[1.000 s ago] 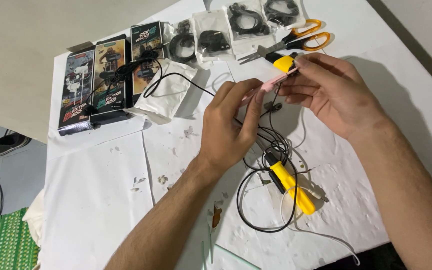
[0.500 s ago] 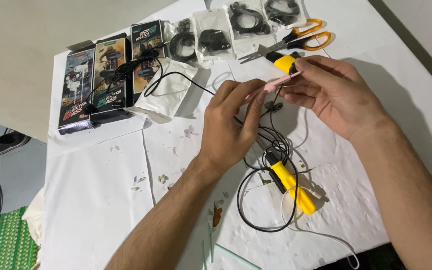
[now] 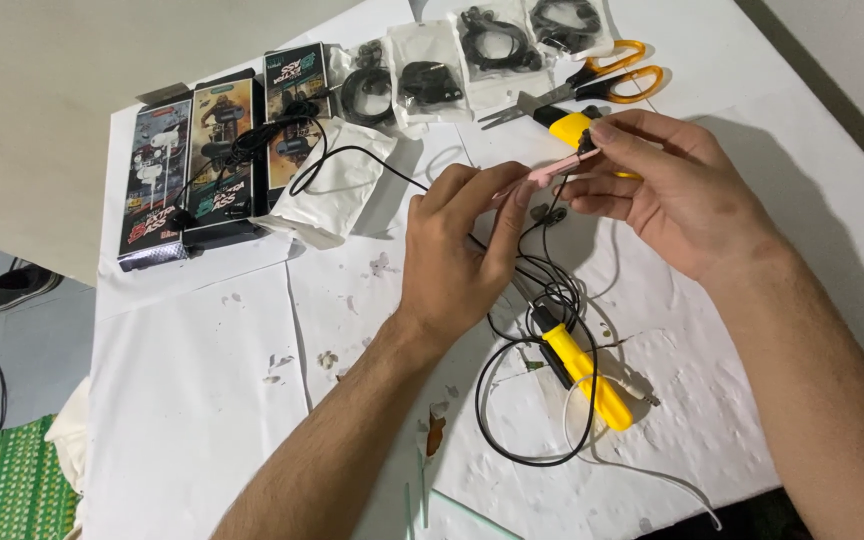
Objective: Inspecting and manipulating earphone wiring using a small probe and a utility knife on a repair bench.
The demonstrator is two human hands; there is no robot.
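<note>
My left hand (image 3: pixel 462 250) and my right hand (image 3: pixel 667 190) meet over the table, each pinching one end of a thin pink strip (image 3: pixel 560 168). A small black earphone part sits at the right fingertips, and black earphone wire (image 3: pixel 532 330) trails down from the hands in loops. A yellow-handled tool (image 3: pixel 584 372) lies on the wire just below my hands. A second yellow tool (image 3: pixel 564 125) is partly hidden behind my right fingers.
Orange-handled scissors (image 3: pixel 612 80) lie at the back. Clear bags of black earphones (image 3: pixel 430 82) and three dark printed boxes (image 3: pixel 214 150) line the far left. A white pouch (image 3: pixel 337 190) lies beside them. The table's white paper cover (image 3: pixel 202 400) is torn; its left edge drops to the floor.
Both hands have held their place; the fingers shifted slightly on the pink strip, which now lies a bit lower between them.
</note>
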